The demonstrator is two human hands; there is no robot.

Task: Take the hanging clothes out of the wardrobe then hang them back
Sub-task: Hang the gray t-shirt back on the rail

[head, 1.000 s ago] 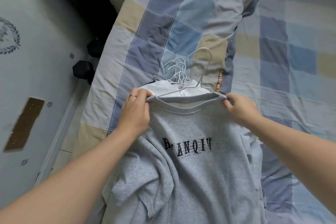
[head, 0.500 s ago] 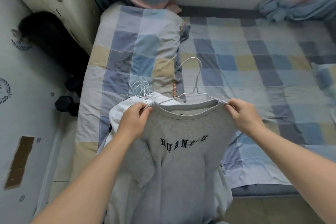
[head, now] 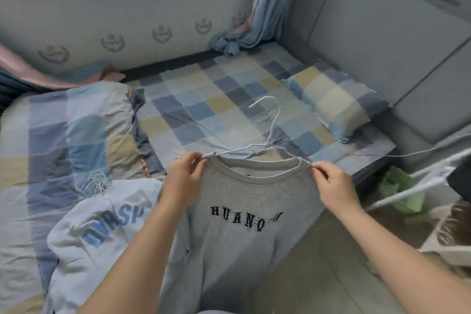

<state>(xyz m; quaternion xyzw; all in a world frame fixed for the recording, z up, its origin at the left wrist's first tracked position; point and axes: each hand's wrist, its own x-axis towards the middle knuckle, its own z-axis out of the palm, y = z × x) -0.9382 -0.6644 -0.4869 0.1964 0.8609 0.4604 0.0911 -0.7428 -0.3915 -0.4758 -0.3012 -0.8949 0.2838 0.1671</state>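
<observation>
1. Left hand [head: 184, 173] and right hand [head: 334, 181] each pinch a shoulder of the grey sweatshirt [head: 244, 224]; wire hanger [head: 270, 132] sits in the collar between them.
2. Change in the last second: garment lifted off the bed [head: 204, 99]. Likely ready for rehanging.

The bed [head: 204, 99] fills the middle of the frame under a sheet checked in blue, grey and tan. A folded quilt [head: 76, 130] in larger checks covers its left part. A matching pillow [head: 336, 102] lies at the right, near the grey padded wall. At lower left a white sweatshirt [head: 102, 232] with blue letters rests on the quilt, with a bunch of wire hangers [head: 95, 185] at its upper edge. A knotted blue curtain [head: 229, 44] end touches the far edge.
</observation>
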